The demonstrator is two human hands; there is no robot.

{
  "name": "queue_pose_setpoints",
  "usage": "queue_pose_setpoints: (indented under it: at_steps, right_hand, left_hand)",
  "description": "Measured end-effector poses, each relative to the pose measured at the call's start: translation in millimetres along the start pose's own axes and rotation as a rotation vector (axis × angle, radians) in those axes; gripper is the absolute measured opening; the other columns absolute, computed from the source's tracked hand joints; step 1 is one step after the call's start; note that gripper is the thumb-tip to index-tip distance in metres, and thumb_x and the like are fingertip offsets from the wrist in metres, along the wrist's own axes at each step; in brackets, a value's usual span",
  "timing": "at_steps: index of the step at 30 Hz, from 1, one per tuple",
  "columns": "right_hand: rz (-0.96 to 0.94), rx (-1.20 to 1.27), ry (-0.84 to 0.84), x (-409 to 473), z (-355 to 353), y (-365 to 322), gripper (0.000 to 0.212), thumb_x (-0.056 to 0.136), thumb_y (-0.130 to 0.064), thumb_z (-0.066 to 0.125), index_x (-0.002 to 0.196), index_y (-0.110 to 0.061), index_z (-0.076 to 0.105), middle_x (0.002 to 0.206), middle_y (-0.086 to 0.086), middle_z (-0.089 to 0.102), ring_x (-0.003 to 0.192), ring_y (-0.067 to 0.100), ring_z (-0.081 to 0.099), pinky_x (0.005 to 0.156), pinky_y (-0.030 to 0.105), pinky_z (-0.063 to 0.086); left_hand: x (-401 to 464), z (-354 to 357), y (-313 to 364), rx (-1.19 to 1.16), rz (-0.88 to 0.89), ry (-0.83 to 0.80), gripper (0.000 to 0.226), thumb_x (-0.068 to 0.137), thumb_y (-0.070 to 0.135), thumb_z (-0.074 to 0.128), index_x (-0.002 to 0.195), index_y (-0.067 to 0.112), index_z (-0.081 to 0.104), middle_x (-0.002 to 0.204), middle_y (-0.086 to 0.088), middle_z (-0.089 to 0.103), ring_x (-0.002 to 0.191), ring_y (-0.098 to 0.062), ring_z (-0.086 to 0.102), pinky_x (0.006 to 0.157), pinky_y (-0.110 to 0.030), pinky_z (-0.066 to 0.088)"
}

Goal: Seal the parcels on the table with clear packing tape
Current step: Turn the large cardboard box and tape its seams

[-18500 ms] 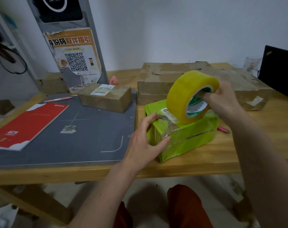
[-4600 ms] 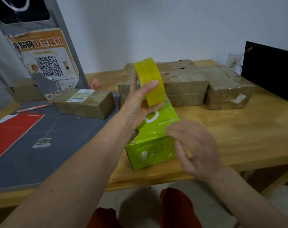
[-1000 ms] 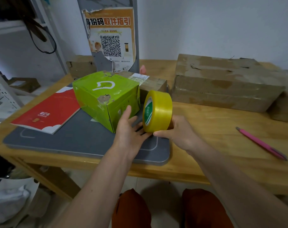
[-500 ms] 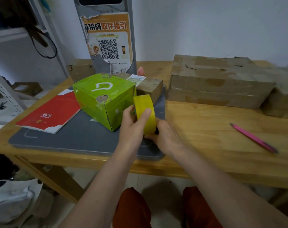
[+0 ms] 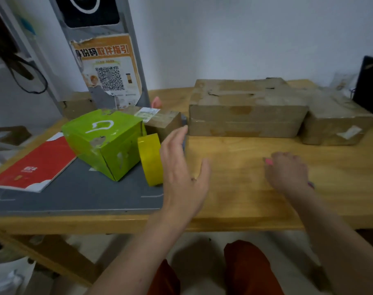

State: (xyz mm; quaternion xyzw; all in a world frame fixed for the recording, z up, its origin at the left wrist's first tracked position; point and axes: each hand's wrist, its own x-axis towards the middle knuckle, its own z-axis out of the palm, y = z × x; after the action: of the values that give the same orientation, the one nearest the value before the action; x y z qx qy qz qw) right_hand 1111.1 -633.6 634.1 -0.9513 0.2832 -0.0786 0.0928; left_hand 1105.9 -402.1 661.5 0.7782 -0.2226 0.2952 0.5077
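Left hand [image 5: 181,167] up off the desk [image 5: 234,199], fingers straight and spread, holding nothing. Just beside it on the outer side, the tape roll [image 5: 150,159], standing on edge on the grey mat [image 5: 75,192], leaning against or touching the green parcel [image 5: 104,143]; hard to tell which. Right hand [image 5: 287,171] down low over bare wood, fingers loosely curled over the pink pen [image 5: 267,161], only the tip peeking out; grip on it impossible to tell. Straight ahead of both hands, the big brown parcel [image 5: 245,111], long axis running side to side across the desk, one end ahead of the left fingertips, the other past the right hand. A second brown parcel [image 5: 338,124] further out beyond the right hand; a small labelled box [image 5: 162,122] behind the roll. Green one looks done, so probably on to the big brown one next. Left hand clearly nearer the roll; both about equally far from that long box.
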Motion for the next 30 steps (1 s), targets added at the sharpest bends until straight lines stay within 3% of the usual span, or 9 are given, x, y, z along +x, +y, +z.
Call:
queue_pose_setpoints:
  at_steps: [5, 9, 11, 14, 18, 21, 24, 27, 30]
  right_hand:
    - [-0.014, -0.024, -0.012, 10, 4, 35, 0.022, 0.098, -0.015, 0.049, 0.110, -0.003, 0.062, 0.105, 0.014, 0.057, 0.098, 0.030, 0.053, 0.080, 0.039, 0.044]
    - [-0.193, 0.431, -0.182, 11, 10, -6, 0.003, 0.093, -0.020, 0.063, 0.096, -0.019, 0.061, 0.094, 0.005, 0.068, 0.085, 0.022, 0.063, 0.075, 0.039, 0.053]
    - [-0.291, 0.636, -0.233, 12, 14, -44, 0.012, 0.091, -0.011, 0.064, 0.092, -0.022, 0.062, 0.079, -0.001, 0.067, 0.071, 0.016, 0.063, 0.070, 0.039, 0.054]
    - [-0.487, 0.653, -0.292, 17, 19, -107, 0.012, 0.091, -0.008, 0.065, 0.100, -0.013, 0.071, 0.075, -0.003, 0.064, 0.068, 0.012, 0.056, 0.070, 0.031, 0.048]
    - [-0.660, 0.697, -0.391, 17, 16, -169, 0.026, 0.087, -0.011, 0.059, 0.061, -0.011, 0.057, 0.065, 0.005, 0.055, 0.064, 0.016, 0.048, 0.059, 0.026, 0.039]
    - [-0.638, 0.835, -0.377, 23, 20, -180, 0.021, 0.086, -0.013, 0.055, 0.091, 0.003, 0.068, 0.084, 0.009, 0.065, 0.079, 0.021, 0.060, 0.074, 0.040, 0.052]
    - [-0.527, 0.891, -0.265, 37, 21, -158, 0.034, 0.094, -0.012, 0.052, 0.116, 0.013, 0.059, 0.095, 0.014, 0.060, 0.087, 0.019, 0.058, 0.078, 0.032, 0.050]
    - [-0.259, 0.825, 0.015, 64, 22, -114, 0.037, 0.096, -0.015, 0.058, 0.130, -0.002, 0.055, 0.128, 0.016, 0.054, 0.120, 0.030, 0.052, 0.103, 0.039, 0.042]
    - [0.050, 0.842, 0.183, 91, 14, -61, 0.047, 0.099, -0.026, 0.055, 0.141, -0.010, 0.043, 0.146, 0.009, 0.037, 0.135, 0.025, 0.037, 0.108, 0.034, 0.032]
  left_hand:
    - [-1, 29, 0, -0.066, -0.094, -0.085, 0.060, 0.088, 0.027, 0.061, 0.142, 0.023, 0.035, 0.140, 0.002, 0.042, 0.136, -0.014, 0.040, 0.111, -0.047, 0.040]
    - [9, 26, 3, -0.134, -0.129, -0.058, 0.060, 0.087, 0.026, 0.062, 0.142, 0.020, 0.038, 0.139, 0.006, 0.042, 0.134, -0.005, 0.041, 0.112, -0.037, 0.041]
    - [19, 16, 2, -0.159, -0.145, -0.002, 0.060, 0.087, 0.023, 0.062, 0.142, 0.017, 0.039, 0.139, 0.006, 0.044, 0.133, -0.003, 0.042, 0.111, -0.033, 0.041]
    - [34, 0, 2, -0.195, -0.151, 0.083, 0.060, 0.085, 0.018, 0.062, 0.141, 0.018, 0.039, 0.138, 0.003, 0.046, 0.133, -0.007, 0.044, 0.110, -0.032, 0.043]
    - [45, -9, -1, -0.196, -0.172, 0.111, 0.063, 0.084, 0.015, 0.062, 0.143, 0.014, 0.039, 0.138, 0.003, 0.046, 0.134, -0.005, 0.043, 0.112, -0.031, 0.041]
    - [50, 1, -2, -0.198, -0.187, 0.080, 0.063, 0.084, 0.017, 0.061, 0.141, 0.024, 0.036, 0.142, 0.004, 0.043, 0.136, 0.004, 0.038, 0.112, -0.020, 0.037]
    - [56, 25, -5, -0.220, -0.265, 0.020, 0.066, 0.085, 0.022, 0.060, 0.145, 0.026, 0.034, 0.147, 0.010, 0.037, 0.136, 0.008, 0.035, 0.112, -0.017, 0.034]
    - [71, 61, -15, -0.221, -0.372, -0.046, 0.073, 0.091, 0.016, 0.066, 0.153, 0.021, 0.027, 0.150, 0.013, 0.029, 0.136, 0.006, 0.029, 0.114, -0.020, 0.030]
    - [98, 98, -32, -0.225, -0.531, -0.065, 0.078, 0.093, 0.025, 0.066, 0.156, 0.022, 0.020, 0.158, 0.009, 0.026, 0.139, -0.004, 0.029, 0.108, -0.023, 0.029]
